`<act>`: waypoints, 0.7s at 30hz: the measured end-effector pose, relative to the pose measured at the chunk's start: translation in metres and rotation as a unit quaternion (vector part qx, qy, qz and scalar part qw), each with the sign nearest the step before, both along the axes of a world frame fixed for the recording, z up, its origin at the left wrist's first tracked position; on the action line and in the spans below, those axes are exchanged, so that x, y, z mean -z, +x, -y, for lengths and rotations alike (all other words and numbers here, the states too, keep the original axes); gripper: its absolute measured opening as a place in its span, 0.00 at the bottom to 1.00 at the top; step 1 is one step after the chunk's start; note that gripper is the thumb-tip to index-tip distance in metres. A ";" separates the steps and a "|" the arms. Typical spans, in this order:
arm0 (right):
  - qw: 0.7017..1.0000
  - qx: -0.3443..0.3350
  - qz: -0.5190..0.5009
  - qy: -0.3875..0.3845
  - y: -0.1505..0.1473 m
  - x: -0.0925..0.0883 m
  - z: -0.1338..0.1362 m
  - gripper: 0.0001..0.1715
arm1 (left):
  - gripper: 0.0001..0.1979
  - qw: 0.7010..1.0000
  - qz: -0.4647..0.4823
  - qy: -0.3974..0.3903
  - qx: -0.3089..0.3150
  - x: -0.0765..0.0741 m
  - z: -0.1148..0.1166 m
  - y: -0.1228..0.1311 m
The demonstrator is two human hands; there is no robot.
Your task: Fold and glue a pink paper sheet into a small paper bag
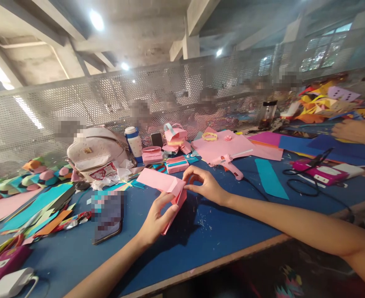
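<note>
The left grip (155, 219) clasps a pink, boxy folded-paper piece (166, 183), apparently steadying it while the right grip (206, 186) pinches its corner.

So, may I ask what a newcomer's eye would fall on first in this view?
Probably the pink folded-paper piece near the middle, held in the person's left grip with the right grip at its edge. Next might come the pink glue gun on the blue table, just beyond the right grip, and the pale backpack by the perforated screen, left of centre.
</note>
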State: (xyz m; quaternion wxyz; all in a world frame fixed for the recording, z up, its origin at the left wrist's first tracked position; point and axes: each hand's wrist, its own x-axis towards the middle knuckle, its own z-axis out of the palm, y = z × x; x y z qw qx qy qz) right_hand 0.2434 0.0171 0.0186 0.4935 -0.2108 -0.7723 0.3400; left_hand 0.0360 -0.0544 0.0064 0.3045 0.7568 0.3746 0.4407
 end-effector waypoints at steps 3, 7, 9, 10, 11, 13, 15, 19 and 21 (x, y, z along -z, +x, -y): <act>0.999 0.008 0.011 0.048 0.001 -0.007 0.001 0.10 | 0.19 1.000 -0.006 -0.016 -0.025 -0.009 0.002 0.003; 0.993 0.033 0.028 0.111 0.003 -0.021 0.004 0.10 | 0.13 1.000 -0.022 -0.014 -0.017 -0.027 0.001 0.002; 0.989 0.043 0.034 0.139 0.004 -0.027 0.007 0.09 | 0.11 0.998 -0.045 -0.002 -0.041 -0.035 -0.001 0.000; 0.987 0.045 0.034 0.151 0.004 -0.030 0.008 0.09 | 0.12 0.997 -0.053 0.004 -0.056 -0.038 -0.002 -0.002; 0.986 0.046 0.032 0.160 0.003 -0.032 0.010 0.08 | 0.13 0.996 -0.057 0.007 -0.068 -0.040 -0.004 -0.003; 0.984 0.048 0.023 0.171 0.003 -0.035 0.013 0.07 | 0.15 0.995 -0.054 0.009 -0.084 -0.044 -0.006 -0.006; 0.984 0.057 0.017 0.170 0.003 -0.036 0.015 0.07 | 0.15 0.993 -0.051 0.016 -0.103 -0.045 -0.006 -0.006; 0.984 0.076 0.025 0.162 0.003 -0.034 0.017 0.08 | 0.16 0.987 -0.059 0.049 -0.142 -0.047 -0.004 -0.004; 0.982 0.079 0.039 0.167 0.004 -0.033 0.018 0.08 | 0.16 0.984 -0.062 0.059 -0.157 -0.047 -0.003 -0.001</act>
